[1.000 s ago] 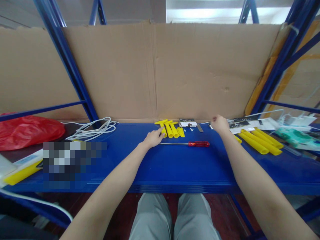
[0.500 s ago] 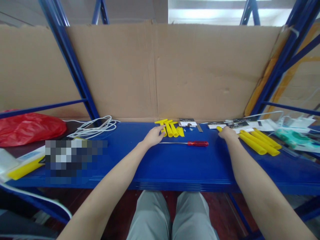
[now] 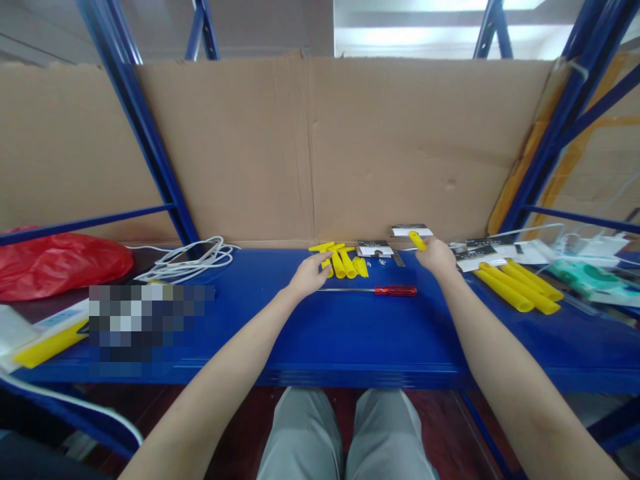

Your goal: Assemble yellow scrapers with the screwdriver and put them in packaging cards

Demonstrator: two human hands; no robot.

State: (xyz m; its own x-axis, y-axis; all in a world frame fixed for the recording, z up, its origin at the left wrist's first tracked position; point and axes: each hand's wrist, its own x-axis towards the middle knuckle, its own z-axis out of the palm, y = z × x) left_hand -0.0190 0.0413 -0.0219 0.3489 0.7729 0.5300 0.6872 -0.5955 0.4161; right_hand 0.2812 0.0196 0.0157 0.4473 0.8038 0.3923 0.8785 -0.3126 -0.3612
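Note:
My right hand (image 3: 437, 258) is closed around a yellow handle (image 3: 418, 241), held above the table. A black-and-white card (image 3: 411, 231) shows at its far end; I cannot tell whether it is attached. My left hand (image 3: 307, 274) rests at the leftmost of several yellow T-shaped pieces (image 3: 339, 264), thumb and fingers apart and partly over it. Beside those pieces lies a small pile of yellow bits (image 3: 360, 267). A screwdriver (image 3: 395, 291) with a red handle lies in front, its shaft pointing to my left hand.
Several yellow tubes (image 3: 520, 287) lie at the right beside black-and-white cards (image 3: 477, 257). Another card (image 3: 375, 249) and a small metal blade (image 3: 399, 259) lie near the cardboard wall (image 3: 400, 147). White cable (image 3: 193, 260) and a red bag (image 3: 65, 260) occupy the left.
My right hand has lifted the yellow handle and moved left and toward the cardboard wall; the card has risen with it. My left hand has stayed by the T-shaped pieces.

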